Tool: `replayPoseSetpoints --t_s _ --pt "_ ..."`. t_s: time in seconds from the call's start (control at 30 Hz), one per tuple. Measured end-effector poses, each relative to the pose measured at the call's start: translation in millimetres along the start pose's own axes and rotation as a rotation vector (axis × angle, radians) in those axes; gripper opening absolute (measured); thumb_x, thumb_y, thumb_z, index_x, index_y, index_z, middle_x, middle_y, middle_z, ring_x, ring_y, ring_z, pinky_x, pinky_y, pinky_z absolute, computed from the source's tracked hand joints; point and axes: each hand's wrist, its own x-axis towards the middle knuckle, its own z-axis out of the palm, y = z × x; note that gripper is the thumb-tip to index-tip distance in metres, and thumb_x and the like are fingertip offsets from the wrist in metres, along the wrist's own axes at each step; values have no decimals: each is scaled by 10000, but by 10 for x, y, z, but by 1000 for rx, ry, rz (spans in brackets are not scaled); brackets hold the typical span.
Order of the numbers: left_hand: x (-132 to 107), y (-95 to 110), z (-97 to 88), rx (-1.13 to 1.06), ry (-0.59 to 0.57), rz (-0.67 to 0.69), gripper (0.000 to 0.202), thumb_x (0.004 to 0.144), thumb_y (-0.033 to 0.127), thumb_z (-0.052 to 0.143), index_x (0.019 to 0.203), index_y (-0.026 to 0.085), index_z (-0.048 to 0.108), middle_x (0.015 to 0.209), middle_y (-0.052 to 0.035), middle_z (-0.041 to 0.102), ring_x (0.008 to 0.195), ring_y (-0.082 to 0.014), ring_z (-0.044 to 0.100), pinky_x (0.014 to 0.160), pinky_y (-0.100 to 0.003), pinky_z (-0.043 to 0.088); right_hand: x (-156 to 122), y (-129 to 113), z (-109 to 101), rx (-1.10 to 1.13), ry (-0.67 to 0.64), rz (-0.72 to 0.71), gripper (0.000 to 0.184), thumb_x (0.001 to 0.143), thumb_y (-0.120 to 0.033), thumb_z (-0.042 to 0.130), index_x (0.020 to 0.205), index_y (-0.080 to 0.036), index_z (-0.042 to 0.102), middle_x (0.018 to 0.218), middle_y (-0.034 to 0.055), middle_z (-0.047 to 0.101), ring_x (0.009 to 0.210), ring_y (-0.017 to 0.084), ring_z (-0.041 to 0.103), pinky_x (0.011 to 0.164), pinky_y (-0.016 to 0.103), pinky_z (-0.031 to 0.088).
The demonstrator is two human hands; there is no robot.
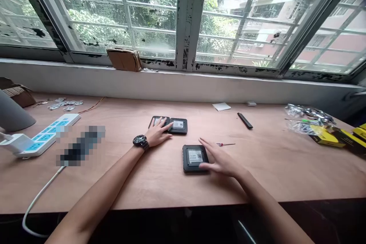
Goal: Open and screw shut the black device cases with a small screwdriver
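Note:
Three small black square devices with white labels lie on the wooden table [177, 187]. My left hand [159, 133], with a black watch on its wrist, rests flat with fingers spread on the far left device [155, 121], which sits beside a second device [178, 126]. My right hand [220, 159] has its fingers stretched out, and it touches the right edge of the near device [194, 158]. Neither hand grips anything.
A small red-handled screwdriver [225, 144] lies just past my right hand. A black stick [245, 120] and white pad [221, 106] lie farther back. A white-blue power strip [45, 134] is at the left, plastic bags with parts [307, 116] and yellow-black boxes [334, 136] at the right.

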Motion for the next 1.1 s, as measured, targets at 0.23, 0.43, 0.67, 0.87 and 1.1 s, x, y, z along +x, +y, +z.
replayPoseSetpoints --t_s 0.23,0.43,0.67,0.87,1.1 --pt "-499 787 -158 -176 9 234 639 1022 545 477 1566 240 340 1560 -96 450 1469 -267 382 1236 -521 248 -56 646 -195 -132 179 115 316 997 -422 520 1226 -293 694 1407 96 577 1267 307 584 1055 511 493" --pt "-487 744 -126 -91 61 197 477 1047 460 455 1487 276 483 1573 -74 431 1467 -274 386 1229 -524 268 295 738 -310 -141 198 24 271 991 -430 528 985 -258 738 1154 85 700 1054 275 658 924 458 533" --pt "155 -56 51 28 48 -105 741 874 692 623 1520 393 419 1651 -56 278 1505 -438 222 1175 -693 161 595 639 -169 -98 391 14 281 1019 -436 483 1067 -246 685 1069 80 729 929 260 674 860 420 507" --pt "272 -141 240 4 25 -148 628 947 715 464 1495 408 459 1613 -48 368 1492 -418 259 1178 -660 167 504 738 -74 -63 461 59 303 1025 -447 467 1116 -240 669 1073 97 733 949 278 667 876 449 503" --pt "393 -78 281 -7 -3 -52 675 927 722 503 1522 418 407 1626 -60 339 1492 -435 257 1174 -666 165 517 671 -59 81 484 78 284 1011 -456 510 1120 -244 665 1033 89 723 898 261 659 774 409 539"
